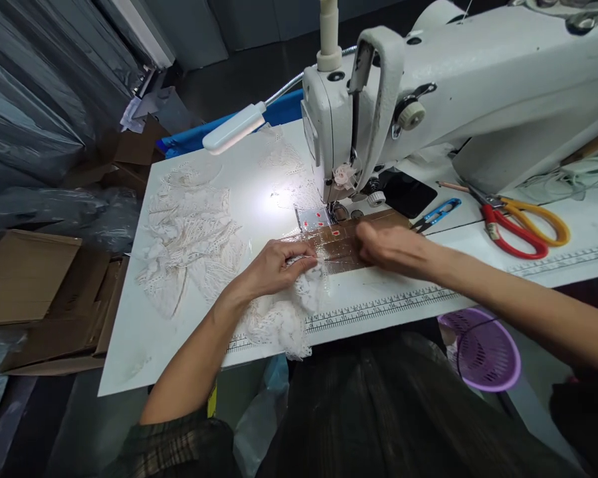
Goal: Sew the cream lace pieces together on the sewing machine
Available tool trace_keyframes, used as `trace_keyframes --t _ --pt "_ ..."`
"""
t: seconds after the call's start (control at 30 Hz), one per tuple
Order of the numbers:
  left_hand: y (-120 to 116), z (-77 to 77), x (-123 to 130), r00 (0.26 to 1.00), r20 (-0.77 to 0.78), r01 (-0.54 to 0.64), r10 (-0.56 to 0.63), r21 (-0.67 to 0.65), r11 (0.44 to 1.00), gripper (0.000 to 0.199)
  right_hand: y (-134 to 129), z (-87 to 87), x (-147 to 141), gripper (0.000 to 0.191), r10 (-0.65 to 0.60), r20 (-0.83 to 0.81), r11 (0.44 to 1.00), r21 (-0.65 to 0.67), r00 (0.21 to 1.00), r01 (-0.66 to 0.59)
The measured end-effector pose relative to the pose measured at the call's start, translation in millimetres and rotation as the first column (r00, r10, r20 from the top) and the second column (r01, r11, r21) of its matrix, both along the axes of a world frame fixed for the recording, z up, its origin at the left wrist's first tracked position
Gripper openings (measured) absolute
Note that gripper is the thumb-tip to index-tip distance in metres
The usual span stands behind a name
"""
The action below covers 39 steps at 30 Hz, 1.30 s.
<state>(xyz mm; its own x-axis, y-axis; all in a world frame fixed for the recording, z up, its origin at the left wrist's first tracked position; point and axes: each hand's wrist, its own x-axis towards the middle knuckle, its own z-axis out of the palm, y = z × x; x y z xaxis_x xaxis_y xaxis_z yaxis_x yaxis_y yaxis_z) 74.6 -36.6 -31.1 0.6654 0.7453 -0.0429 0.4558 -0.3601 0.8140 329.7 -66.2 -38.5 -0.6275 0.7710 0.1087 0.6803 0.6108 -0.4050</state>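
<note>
My left hand [282, 265] pinches a piece of white lace fabric [307, 287], which hangs down over the ruler strip at the table's front edge. My right hand [391, 247] is closed above the brown taped plate [341, 251]; its curled fingers hide whatever they hold. A thin pale line, perhaps thread, runs between the two hands. Both are just in front of the needle area of a white sewing machine [329, 133]. More white lace pieces [194, 226] lie heaped on the table to the left.
Blue thread snips [438, 214], a black phone [407, 191] and scissors with red and yellow handles [515, 229] lie right of the needle. A white lamp [235, 127] lights the table [129, 332]. Below are a purple basket [493, 352] and cardboard boxes [30, 272].
</note>
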Motion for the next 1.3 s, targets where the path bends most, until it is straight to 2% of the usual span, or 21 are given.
trace_keyframes --t 0.03,0.07,0.17,0.27,0.37,0.4,0.5,0.6,0.77,0.93,1.07,1.17,1.23,1.3 --pt "1 0.9 -1 1.0 -0.015 -0.019 0.019 -0.008 1.0 0.021 2 -3.9 14 0.008 -0.13 0.044 0.992 0.009 0.991 0.129" --pt "2 1.3 0 0.999 -0.027 -0.034 0.034 -0.012 0.999 0.022 4 -6.8 27 0.007 -0.194 0.065 0.981 -0.004 0.979 0.195" --pt "4 -0.5 4 0.998 -0.034 -0.059 0.059 -0.009 0.998 0.025 4 -7.4 47 0.003 -0.288 0.014 0.956 -0.05 0.957 0.289" --pt "3 -6.5 9 0.997 -0.006 -0.08 0.08 -0.029 0.996 0.024 2 -1.0 35 0.013 -0.239 -0.171 0.964 -0.156 0.956 0.213" --pt "-1 -13.6 10 0.993 0.059 -0.095 0.1 -0.081 0.992 0.029 6 4.0 7 0.041 -0.113 -0.35 0.96 -0.28 0.93 0.012" --pt "-1 -15.3 9 0.991 0.081 -0.096 0.104 -0.095 0.991 0.029 9 4.9 -2 0.045 -0.069 -0.38 0.95 -0.307 0.922 -0.055" --pt "-1 -17.1 6 0.986 0.087 -0.136 0.144 -0.098 0.986 0.029 19 5.9 -18 0.035 0.014 -0.386 0.918 -0.361 0.922 -0.165" --pt "2 -14.5 6 0.979 0.075 -0.182 0.189 -0.089 0.979 0.026 24 6.5 -21 0.032 -0.043 -0.36 0.903 -0.413 0.932 -0.118" --pt "2 -6.8 11 0.949 0.194 -0.225 0.25 -0.144 0.964 0.02 21 7.2 -21 0.022 -0.128 -0.387 0.903 -0.426 0.913 -0.054" --pt "-3 -5.5 17 0.887 0.226 -0.385 0.402 -0.115 0.916 0.022 17 2.7 -26 0.021 -0.203 -0.532 0.913 -0.407 0.822 -0.038" --pt "-3 -10.4 19 0.881 0.248 -0.368 0.402 -0.172 0.914 0.03 17 -1.7 -30 0.026 -0.288 -0.597 0.886 -0.462 0.749 -0.027" --pt "-3 -11.5 20 0.887 0.236 -0.347 0.397 -0.226 0.91 0.049 18 -4.1 -29 0.029 -0.343 -0.595 0.826 -0.559 0.727 -0.068" --pt "-3 -9.7 19 0.9 0.227 -0.312 0.372 -0.261 0.913 0.058 20 -5.0 -26 0.029 -0.393 -0.571 0.74 -0.662 0.721 -0.122" --pt "-3 -6.9 17 0.919 0.217 -0.265 0.329 -0.278 0.923 0.058 22 -5.0 -22 0.028 -0.434 -0.547 0.637 -0.749 0.716 -0.185"
